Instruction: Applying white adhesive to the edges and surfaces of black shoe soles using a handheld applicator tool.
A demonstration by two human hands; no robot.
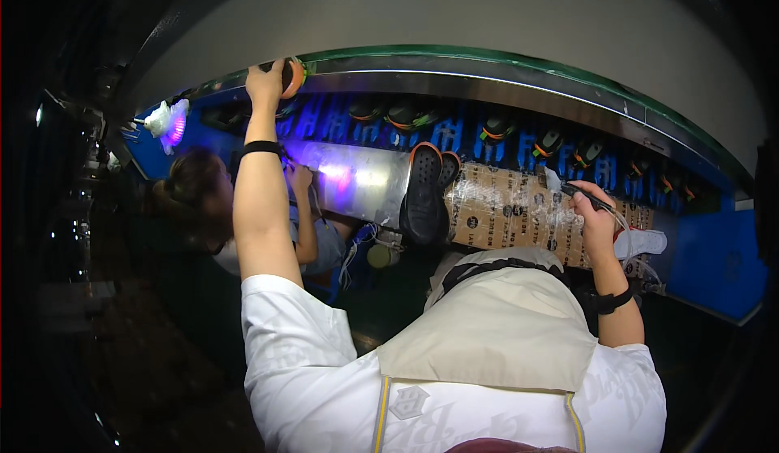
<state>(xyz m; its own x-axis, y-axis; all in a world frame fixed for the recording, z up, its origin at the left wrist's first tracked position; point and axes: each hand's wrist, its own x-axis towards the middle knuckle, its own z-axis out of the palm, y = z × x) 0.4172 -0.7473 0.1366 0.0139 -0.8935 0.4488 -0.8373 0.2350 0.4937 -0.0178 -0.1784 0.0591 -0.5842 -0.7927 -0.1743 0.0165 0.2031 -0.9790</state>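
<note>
Nearest the camera, the person's white shirt and a beige apron fill the lower part of the view, with both forearms rising from them.

The right hand, a dark band on its wrist, is closed around a slim dark pen-like tool. The fingers pinch the tool, and its tip points left over the near edge of the desk, whose top here is wrapped in brown printed cardboard under clear tape. A white shoe lies just beside that hand, at the right end of the desk.

Toward the middle of the desk, a pair of black shoes stands on end, soles facing the camera, orange trim along the rim. They sit where the cardboard meets a bare shiny metal stretch lit with a purple glow.

At the left end of the desk, another person sits low, one hand near the lit metal.

Farther back, a blue conveyor curves along the far edge, carrying a row of dark shoes with orange and green accents.

Farthest off, the left hand reaches up, arm fully stretched, its fingers wrapped around an orange rounded object at the silver rail above the conveyor. What that object is cannot be made out.
</note>
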